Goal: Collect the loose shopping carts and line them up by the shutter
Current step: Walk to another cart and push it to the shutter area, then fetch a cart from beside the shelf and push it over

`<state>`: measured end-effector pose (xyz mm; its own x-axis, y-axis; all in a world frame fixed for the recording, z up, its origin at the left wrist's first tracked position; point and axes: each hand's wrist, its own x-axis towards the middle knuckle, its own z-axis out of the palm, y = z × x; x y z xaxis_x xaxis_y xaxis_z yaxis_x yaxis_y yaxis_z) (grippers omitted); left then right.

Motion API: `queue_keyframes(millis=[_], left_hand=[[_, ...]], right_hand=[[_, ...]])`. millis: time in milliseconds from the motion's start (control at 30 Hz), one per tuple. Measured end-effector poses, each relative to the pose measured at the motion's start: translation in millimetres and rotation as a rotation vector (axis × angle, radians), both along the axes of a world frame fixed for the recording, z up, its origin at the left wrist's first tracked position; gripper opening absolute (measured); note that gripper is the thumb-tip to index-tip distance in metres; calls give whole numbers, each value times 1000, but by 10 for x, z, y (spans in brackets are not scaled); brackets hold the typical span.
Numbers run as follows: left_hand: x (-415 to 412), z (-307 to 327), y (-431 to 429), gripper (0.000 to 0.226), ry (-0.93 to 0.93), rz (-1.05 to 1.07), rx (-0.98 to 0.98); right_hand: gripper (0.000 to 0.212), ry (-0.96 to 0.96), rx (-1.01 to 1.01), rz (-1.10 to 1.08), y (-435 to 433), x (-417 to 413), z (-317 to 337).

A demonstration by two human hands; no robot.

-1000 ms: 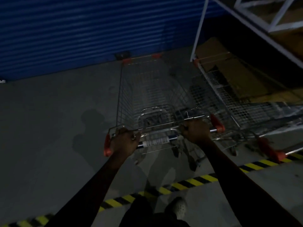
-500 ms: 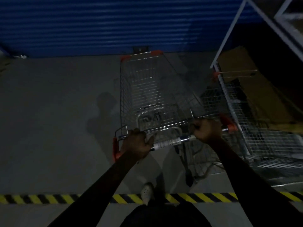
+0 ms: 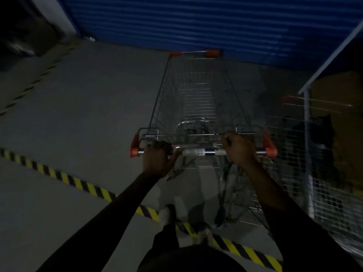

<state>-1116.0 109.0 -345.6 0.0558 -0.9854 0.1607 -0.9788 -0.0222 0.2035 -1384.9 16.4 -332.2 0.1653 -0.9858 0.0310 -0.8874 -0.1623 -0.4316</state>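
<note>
A wire shopping cart (image 3: 196, 95) with orange corner caps stands straight ahead of me, its front end at the foot of the blue shutter (image 3: 196, 22). My left hand (image 3: 158, 158) grips the left part of the cart's handle bar (image 3: 198, 152). My right hand (image 3: 238, 149) grips the right part of the same bar. A second wire cart (image 3: 294, 134) stands close beside it on the right, partly hidden in the dark.
A white metal frame post (image 3: 307, 134) and a brown cardboard box (image 3: 341, 99) stand at the right. Yellow-and-black floor tape (image 3: 82, 185) runs diagonally under my feet. Bare grey floor (image 3: 78, 114) lies to the left; a wall corner (image 3: 53, 14) is at far left.
The cart has rolled forward to the shutter and straightened beside the right-hand cart. My view has swung left, and my feet have come onto the striped tape. Both hands stay on the handle.
</note>
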Motion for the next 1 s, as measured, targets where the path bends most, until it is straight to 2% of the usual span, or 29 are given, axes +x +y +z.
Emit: queue_keyframes(millis=[100, 200, 267, 367, 400, 533, 667, 800, 1000], left_hand=[[-27, -20, 226, 43, 104, -23, -41], [33, 71, 480, 51, 195, -2, -58], [72, 134, 691, 55, 306, 134, -78], [156, 86, 1078, 55, 456, 365, -63], [199, 52, 1206, 54, 490, 425, -65], [355, -12, 1730, 46, 550, 587, -85], [607, -4, 2382, 55, 646, 724, -192], [975, 113, 3018, 50, 713, 831, -336], [1547, 594, 4030, 47, 731, 950, -620]], right_hand=[[29, -98, 55, 43, -19, 6, -36], [46, -166, 99, 55, -60, 57, -55], [48, -158, 111, 48, -55, 136, -15], [28, -107, 110, 82, 107, 431, -6], [28, -97, 82, 111, 215, 559, -12], [46, 14, -44, 225, 710, 1059, -146], [53, -113, -137, 247, 1180, 1477, -160], [69, -209, 212, 315, 1772, 1947, -197], [67, -223, 406, 532, 3041, 2671, -322]])
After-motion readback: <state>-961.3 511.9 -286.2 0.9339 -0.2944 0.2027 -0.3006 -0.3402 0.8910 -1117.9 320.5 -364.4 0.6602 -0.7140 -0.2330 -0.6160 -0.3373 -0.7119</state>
